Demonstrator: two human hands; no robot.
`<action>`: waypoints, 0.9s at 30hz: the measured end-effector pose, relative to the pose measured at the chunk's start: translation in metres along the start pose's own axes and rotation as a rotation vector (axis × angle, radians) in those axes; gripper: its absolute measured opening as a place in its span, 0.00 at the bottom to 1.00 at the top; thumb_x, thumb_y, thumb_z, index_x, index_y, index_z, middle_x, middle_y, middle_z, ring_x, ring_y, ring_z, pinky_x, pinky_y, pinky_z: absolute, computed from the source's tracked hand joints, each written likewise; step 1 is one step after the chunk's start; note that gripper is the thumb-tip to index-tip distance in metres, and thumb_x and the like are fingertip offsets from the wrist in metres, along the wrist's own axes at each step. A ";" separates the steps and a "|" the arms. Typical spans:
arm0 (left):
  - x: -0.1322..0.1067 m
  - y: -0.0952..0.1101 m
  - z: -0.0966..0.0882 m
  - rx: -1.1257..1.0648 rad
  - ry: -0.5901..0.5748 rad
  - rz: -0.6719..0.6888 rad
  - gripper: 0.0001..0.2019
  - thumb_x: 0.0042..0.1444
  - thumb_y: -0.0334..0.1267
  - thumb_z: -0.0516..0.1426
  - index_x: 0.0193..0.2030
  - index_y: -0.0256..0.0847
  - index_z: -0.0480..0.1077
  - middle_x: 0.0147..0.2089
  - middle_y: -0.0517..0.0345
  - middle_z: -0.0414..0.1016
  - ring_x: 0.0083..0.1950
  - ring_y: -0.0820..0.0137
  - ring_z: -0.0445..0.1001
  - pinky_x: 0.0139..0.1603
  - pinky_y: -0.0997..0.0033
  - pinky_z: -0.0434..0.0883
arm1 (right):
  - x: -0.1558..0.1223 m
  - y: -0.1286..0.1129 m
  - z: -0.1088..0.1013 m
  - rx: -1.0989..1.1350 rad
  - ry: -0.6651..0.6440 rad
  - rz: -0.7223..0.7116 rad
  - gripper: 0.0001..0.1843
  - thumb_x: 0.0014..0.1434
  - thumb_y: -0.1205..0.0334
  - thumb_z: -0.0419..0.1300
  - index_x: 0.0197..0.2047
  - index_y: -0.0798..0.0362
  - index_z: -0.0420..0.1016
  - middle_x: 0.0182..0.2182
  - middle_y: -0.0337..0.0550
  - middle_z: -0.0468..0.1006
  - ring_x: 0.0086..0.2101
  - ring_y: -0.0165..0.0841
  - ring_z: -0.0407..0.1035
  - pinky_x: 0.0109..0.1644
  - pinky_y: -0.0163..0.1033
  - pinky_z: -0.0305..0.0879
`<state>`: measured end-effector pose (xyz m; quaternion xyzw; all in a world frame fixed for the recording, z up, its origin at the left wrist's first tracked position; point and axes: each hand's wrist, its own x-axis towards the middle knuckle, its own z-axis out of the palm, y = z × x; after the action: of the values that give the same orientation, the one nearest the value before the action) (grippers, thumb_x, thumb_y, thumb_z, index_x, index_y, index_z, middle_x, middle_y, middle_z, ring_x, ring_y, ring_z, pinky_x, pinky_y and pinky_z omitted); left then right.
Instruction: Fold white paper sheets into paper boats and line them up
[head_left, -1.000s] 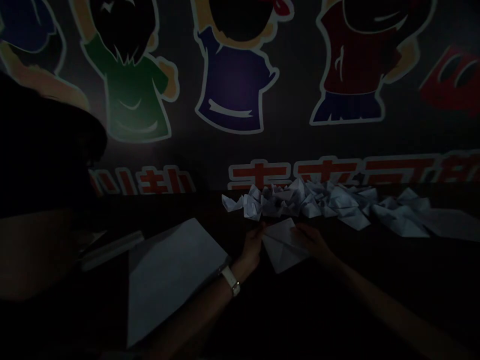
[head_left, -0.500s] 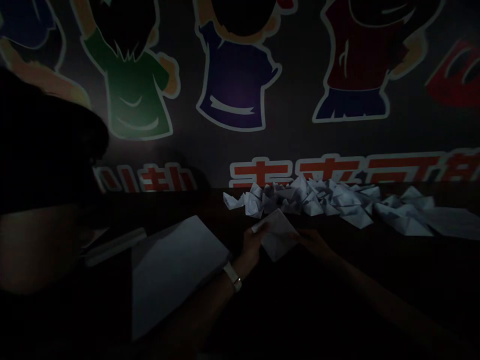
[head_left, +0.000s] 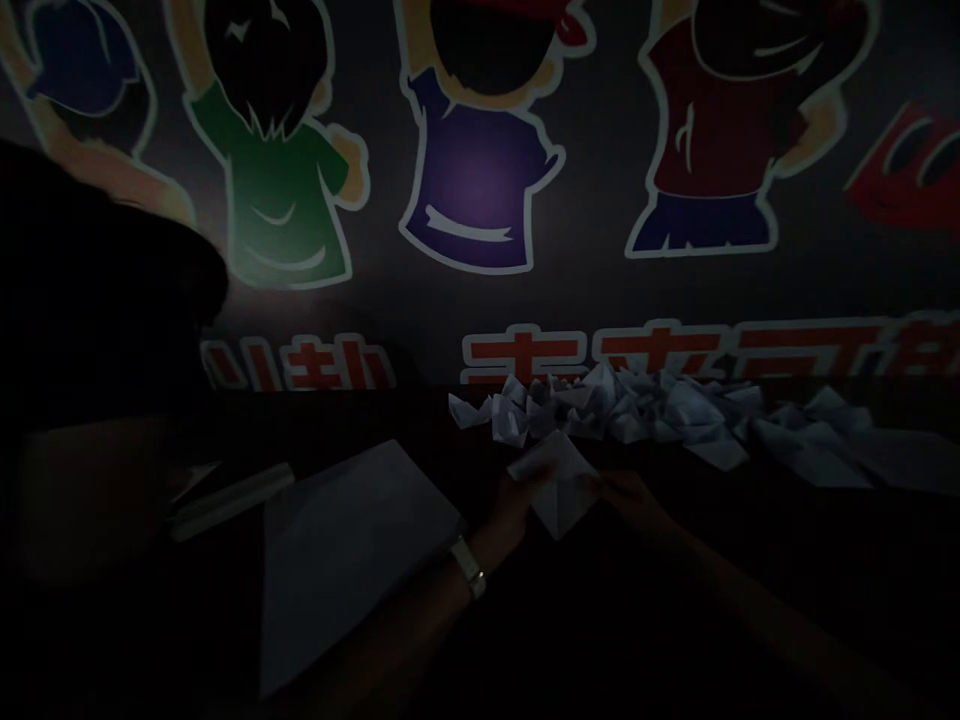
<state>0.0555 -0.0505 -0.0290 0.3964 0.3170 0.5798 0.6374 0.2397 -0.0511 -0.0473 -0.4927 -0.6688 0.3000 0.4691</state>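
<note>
Dimmer now, the folded paper [head_left: 559, 480] looks tighter than a second ago. Across the dark table [head_left: 750, 570], a blank sheet [head_left: 345, 550] lies lower left and a pile of folded papers [head_left: 637, 410] centre right. Just below the pile, left hand [head_left: 514, 505] and right hand [head_left: 634, 500] pinch the paper's sides. Pulling evenly should keep the creases true.

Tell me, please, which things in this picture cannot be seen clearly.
All in the head view:
1. Folded paper, held between the left hand and the right hand: darkness hides its creases and how the fingers lie.
2. Pile of folded papers: too small and dim to count, and its right end fades out.
3. Dark shape at left: unidentifiable, and it hides whatever lies behind.
4. Wall figures: heads cut off by the top edge.
</note>
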 end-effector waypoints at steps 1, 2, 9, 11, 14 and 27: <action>-0.001 0.000 0.000 0.008 -0.017 0.004 0.24 0.31 0.42 0.69 0.38 0.34 0.73 0.41 0.46 0.76 0.41 0.59 0.74 0.43 0.61 0.69 | 0.001 0.001 0.000 -0.016 0.001 -0.003 0.25 0.49 0.41 0.56 0.19 0.56 0.72 0.13 0.33 0.61 0.18 0.25 0.55 0.20 0.32 0.47; -0.001 -0.001 0.001 0.013 -0.030 0.006 0.24 0.31 0.40 0.69 0.38 0.34 0.73 0.42 0.46 0.76 0.42 0.58 0.74 0.44 0.61 0.68 | 0.001 0.001 0.000 -0.030 0.003 -0.006 0.24 0.50 0.42 0.55 0.20 0.56 0.72 0.14 0.34 0.62 0.18 0.26 0.57 0.21 0.32 0.49; 0.003 -0.001 -0.001 -0.012 -0.010 0.014 0.24 0.33 0.40 0.68 0.40 0.34 0.73 0.43 0.45 0.76 0.43 0.57 0.74 0.45 0.58 0.69 | -0.001 -0.007 0.000 -0.009 0.093 -0.271 0.23 0.48 0.52 0.62 0.46 0.49 0.68 0.42 0.44 0.73 0.39 0.36 0.69 0.39 0.37 0.66; 0.004 0.000 -0.002 -0.017 -0.018 0.013 0.23 0.34 0.39 0.68 0.40 0.34 0.73 0.42 0.45 0.76 0.42 0.58 0.74 0.45 0.58 0.69 | -0.001 -0.007 -0.002 -0.058 0.115 -0.305 0.16 0.49 0.52 0.62 0.40 0.50 0.70 0.37 0.43 0.74 0.37 0.36 0.68 0.39 0.37 0.65; 0.003 0.001 0.000 -0.026 -0.011 0.007 0.23 0.35 0.40 0.68 0.40 0.34 0.73 0.42 0.45 0.76 0.40 0.59 0.75 0.45 0.57 0.69 | -0.001 -0.007 -0.005 -0.113 0.147 -0.312 0.12 0.49 0.52 0.62 0.33 0.51 0.71 0.31 0.42 0.73 0.33 0.35 0.68 0.37 0.37 0.64; 0.005 -0.003 -0.002 -0.052 0.013 0.006 0.23 0.39 0.45 0.66 0.41 0.34 0.72 0.46 0.44 0.75 0.46 0.58 0.73 0.48 0.58 0.67 | 0.001 -0.009 0.000 0.182 0.170 -0.047 0.17 0.44 0.47 0.63 0.24 0.53 0.74 0.22 0.38 0.74 0.26 0.32 0.66 0.30 0.36 0.60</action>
<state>0.0564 -0.0454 -0.0322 0.3769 0.3050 0.5925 0.6434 0.2362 -0.0528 -0.0393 -0.4558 -0.6080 0.3055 0.5738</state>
